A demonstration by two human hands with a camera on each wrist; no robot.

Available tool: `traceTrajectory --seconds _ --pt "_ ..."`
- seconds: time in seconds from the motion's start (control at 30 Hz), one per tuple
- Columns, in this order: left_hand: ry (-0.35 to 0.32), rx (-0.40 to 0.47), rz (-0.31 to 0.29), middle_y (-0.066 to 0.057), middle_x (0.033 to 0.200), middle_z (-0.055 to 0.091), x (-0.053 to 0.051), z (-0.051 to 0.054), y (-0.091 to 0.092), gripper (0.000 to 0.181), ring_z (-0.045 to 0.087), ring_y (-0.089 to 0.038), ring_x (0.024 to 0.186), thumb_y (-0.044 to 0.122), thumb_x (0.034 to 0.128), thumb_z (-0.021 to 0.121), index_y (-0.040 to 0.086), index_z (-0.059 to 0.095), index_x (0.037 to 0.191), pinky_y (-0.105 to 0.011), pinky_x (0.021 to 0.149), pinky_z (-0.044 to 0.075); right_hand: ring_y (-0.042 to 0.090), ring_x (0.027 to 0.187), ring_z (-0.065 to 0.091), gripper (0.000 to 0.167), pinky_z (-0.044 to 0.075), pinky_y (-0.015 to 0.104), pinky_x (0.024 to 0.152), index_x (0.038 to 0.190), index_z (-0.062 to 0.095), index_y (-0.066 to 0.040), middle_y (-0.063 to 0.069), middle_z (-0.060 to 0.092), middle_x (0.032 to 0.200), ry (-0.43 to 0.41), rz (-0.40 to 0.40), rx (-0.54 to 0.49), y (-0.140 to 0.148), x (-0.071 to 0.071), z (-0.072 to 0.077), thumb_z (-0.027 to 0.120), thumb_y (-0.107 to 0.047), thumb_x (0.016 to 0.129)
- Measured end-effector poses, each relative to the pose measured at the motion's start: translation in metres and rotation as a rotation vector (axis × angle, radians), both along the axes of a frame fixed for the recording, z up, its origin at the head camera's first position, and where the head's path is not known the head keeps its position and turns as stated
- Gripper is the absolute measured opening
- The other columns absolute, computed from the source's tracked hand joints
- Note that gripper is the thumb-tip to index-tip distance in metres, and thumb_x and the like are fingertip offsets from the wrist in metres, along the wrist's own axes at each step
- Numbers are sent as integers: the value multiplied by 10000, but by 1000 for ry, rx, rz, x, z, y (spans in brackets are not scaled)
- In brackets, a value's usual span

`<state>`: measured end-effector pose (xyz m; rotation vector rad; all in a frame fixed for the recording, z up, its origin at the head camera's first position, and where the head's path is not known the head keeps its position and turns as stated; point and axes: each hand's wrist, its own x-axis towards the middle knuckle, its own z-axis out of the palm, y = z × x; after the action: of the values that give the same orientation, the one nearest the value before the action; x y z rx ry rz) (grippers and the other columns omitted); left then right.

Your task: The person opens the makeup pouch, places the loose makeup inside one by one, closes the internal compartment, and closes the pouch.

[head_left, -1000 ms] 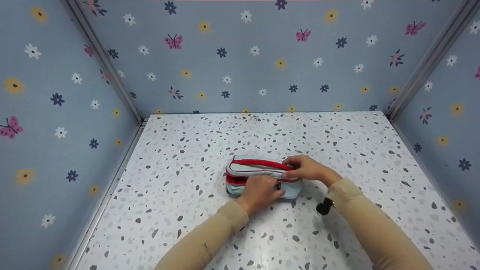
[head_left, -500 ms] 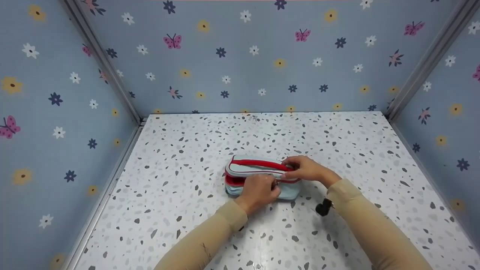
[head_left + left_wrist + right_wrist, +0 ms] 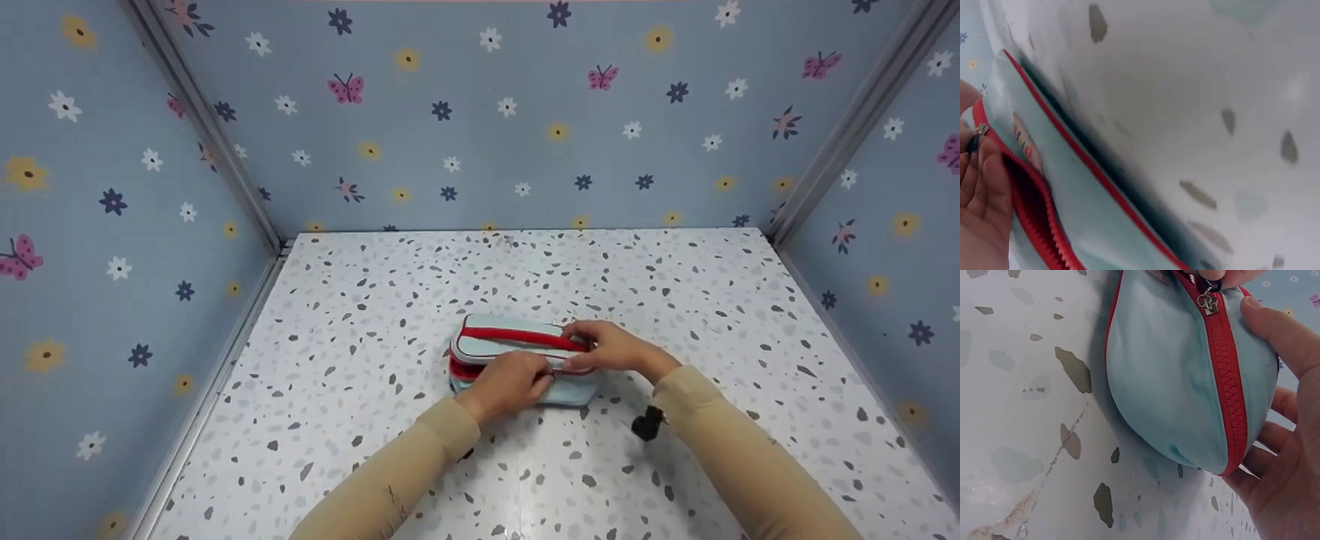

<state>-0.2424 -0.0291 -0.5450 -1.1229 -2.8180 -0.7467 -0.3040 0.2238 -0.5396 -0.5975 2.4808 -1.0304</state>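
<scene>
A pale blue pouch (image 3: 476, 347) with red trim and a red strap handle (image 3: 517, 337) lies on the speckled table in the head view. Its red zipper (image 3: 1224, 371) gapes at the left part, while the teeth near the right end are joined. My left hand (image 3: 510, 386) pinches the dark tab of the metal zipper slider (image 3: 1208, 302), near the pouch's right end. Around that right end, my right hand (image 3: 615, 349) grips the pouch, thumb on the near side and fingers behind. What lies inside the pouch is hidden.
The speckled white table (image 3: 360, 300) is bounded by blue flowered panels (image 3: 480, 112) at the back and both sides. Metal rails (image 3: 217, 142) run along the corners. A small black object (image 3: 647, 424) is by the right sleeve's cuff.
My left hand has curled its thumb in around the zipper tab and shifted slightly left. My right hand keeps its grip on the pouch's end. The whole head view has tilted a little.
</scene>
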Motion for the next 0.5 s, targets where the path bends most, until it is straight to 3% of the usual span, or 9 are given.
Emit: traceTrajectory --seconds 0.13,0.27,0.33,0.37,0.5 --pt "-54 -61 -34 4 879 742 1 6 -3 145 614 -109 809 196 1070 696 115 764 970 -301 822 568 230 1081 585 516 465 402 971 1325 701 -137 81 690 1193 8 2 4 2 2 -1 865 -381 900" --pt "-106 -49 -40 0 823 701 4 9 -3 170 575 -112 768 175 1061 704 95 756 921 -300 769 535 239 1108 590 529 463 417 993 1321 694 -133 89 694 1228 17 3 -4 2 4 -1 882 -368 886" --pt "-126 -34 -32 8 817 685 5 8 -3 164 568 -104 767 162 1057 698 92 747 917 -300 768 533 241 1120 589 544 462 421 1000 1328 686 -140 90 690 1248 23 8 -5 2 5 -2 888 -373 880" --pt "-113 -31 -28 11 824 686 3 0 -3 170 576 -107 775 181 1060 693 96 743 921 -303 778 537 242 1130 590 556 463 423 1009 1335 683 -145 88 688 1265 24 8 -4 2 6 -3 893 -378 875" --pt "-137 -16 -6 13 806 680 6 2 -5 166 576 -109 755 173 1052 684 100 735 911 -305 766 536 261 1203 587 603 452 463 1082 1370 667 -169 87 669 1357 11 -7 2 1 10 -5 909 -392 865"
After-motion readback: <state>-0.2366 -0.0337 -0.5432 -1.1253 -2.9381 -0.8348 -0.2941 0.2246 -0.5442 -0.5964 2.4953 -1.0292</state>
